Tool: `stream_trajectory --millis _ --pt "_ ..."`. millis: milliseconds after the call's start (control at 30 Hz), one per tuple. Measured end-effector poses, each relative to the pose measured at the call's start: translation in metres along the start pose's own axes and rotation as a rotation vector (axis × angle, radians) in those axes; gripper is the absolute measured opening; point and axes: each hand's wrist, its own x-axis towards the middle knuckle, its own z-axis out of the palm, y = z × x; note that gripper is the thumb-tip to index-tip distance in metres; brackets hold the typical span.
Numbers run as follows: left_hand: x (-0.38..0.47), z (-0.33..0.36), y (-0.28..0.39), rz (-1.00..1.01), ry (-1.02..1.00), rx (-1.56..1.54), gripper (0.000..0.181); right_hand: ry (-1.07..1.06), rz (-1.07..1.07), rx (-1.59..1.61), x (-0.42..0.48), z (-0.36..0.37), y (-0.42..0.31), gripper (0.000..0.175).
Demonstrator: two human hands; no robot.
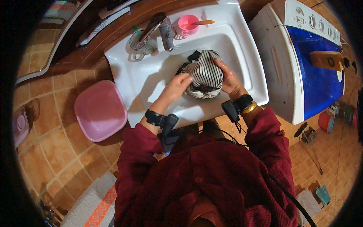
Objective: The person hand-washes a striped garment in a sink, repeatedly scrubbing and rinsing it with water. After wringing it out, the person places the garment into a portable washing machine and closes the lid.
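Both hands are over the white washbasin (181,112), on a bunched cloth (208,69) with black and white stripes and darker patches. My left hand (179,85) pinches the cloth's left side with its fingertips. Along the right side, my right hand (231,79) grips the cloth, its thumb near the top edge and the fingers mostly hidden beneath. The cloth is gathered into a rounded bundle within the bowl. Just behind it rises a metal faucet (165,34), and no running water shows from it.
On the basin's back ledge stand a clear glass mug (143,45) and a pink cup (188,24) with an orange-handled utensil (202,22). A pink plastic tub (100,110) is at the left. The blue and white washing machine (317,76) flanks the basin's right, with a box (326,60) on it.
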Motion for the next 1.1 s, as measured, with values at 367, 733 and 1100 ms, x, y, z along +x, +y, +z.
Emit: stream_trajectory --millis 367,733,1100 --pt "-0.001 -0.008 -0.007 0.111 0.327 -0.659 0.032 0.322 -0.155 -0.395 -0.012 -0.026 -0.027 0.061" --pt "-0.001 -0.016 0.01 -0.027 0.241 -0.812 0.034 -0.025 -0.14 -0.564 -0.014 -0.017 -0.024 0.028" --pt "0.015 0.008 -0.022 0.046 0.083 -1.051 0.027 0.176 -0.258 -0.235 0.007 0.011 0.002 0.029"
